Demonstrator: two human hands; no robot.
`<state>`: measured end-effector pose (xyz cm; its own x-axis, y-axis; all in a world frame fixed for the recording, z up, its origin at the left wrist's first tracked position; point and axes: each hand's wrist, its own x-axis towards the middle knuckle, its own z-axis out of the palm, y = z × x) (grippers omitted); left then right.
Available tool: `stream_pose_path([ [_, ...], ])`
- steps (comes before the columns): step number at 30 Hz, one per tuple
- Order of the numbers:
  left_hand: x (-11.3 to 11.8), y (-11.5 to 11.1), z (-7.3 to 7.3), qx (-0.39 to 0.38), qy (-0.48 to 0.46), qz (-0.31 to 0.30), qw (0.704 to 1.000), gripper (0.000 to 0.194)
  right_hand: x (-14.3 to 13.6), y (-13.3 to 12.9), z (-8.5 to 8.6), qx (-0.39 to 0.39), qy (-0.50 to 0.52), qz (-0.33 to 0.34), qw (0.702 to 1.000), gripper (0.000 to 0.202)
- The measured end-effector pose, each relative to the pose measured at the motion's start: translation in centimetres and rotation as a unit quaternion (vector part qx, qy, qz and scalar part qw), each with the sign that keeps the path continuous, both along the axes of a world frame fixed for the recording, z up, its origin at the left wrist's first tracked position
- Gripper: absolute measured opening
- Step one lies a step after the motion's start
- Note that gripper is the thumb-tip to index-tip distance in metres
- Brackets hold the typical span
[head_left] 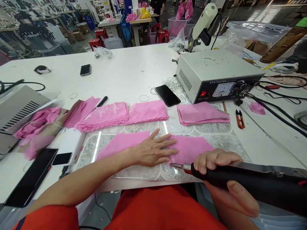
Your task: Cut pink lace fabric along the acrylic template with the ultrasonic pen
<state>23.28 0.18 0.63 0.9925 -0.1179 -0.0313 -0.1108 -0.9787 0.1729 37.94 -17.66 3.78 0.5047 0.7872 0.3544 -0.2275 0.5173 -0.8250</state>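
My left hand (153, 149) lies flat with its fingers spread, its fingertips on the left part of a pink fabric piece (192, 147). Another pink piece (124, 142) lies to the left, partly under my wrist. In my right hand (223, 172) is a black handheld tool (254, 183) with a metal tip, fingers wrapped round its body. That tip is at the lower left edge of the right pink piece, close to my left fingertips. Both pieces rest on a clear patterned mat (148, 172). Stacked pink lace (105, 115) and folded pink fabric (201, 113) lie behind them.
A grey control box (216, 73) with cables stands at the back right, with a black phone (168, 95) beside it. Orange snips (240, 119) lie to the right. On the left are another box (19, 108), bundled pink fabric (38, 124) and a black tablet-like slab (31, 177).
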Motion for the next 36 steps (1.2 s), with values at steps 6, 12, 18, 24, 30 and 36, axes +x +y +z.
stream_pose_path([
  [6,0.1,-0.1,0.1,-0.008,-0.006,0.001,1.0,0.044,-0.3,0.4,0.1,-0.001,-0.014,0.0,1.0,0.019],
  [12,0.0,-0.1,-0.1,-0.014,-0.024,-0.001,1.0,0.044,-0.4,0.7,0.3,0.005,-0.026,0.002,1.0,0.016],
  [18,0.0,-0.2,-0.3,-0.031,-0.021,0.0,0.999,0.043,-0.5,0.9,0.5,0.004,-0.049,0.0,0.999,0.01],
  [24,-0.5,0.2,1.8,-0.089,0.007,0.047,0.995,0.042,-0.3,0.4,0.5,-0.017,-0.019,0.003,1.0,0.015],
  [30,-5.7,1.5,3.6,-0.188,-0.091,0.162,0.965,0.032,0.4,1.4,0.2,-0.029,0.023,0.001,0.999,0.024],
  [36,-10.8,-0.4,2.7,-0.159,-0.05,0.188,0.968,0.034,-0.6,3.4,-0.2,-0.016,0.043,0.048,0.998,0.023],
])
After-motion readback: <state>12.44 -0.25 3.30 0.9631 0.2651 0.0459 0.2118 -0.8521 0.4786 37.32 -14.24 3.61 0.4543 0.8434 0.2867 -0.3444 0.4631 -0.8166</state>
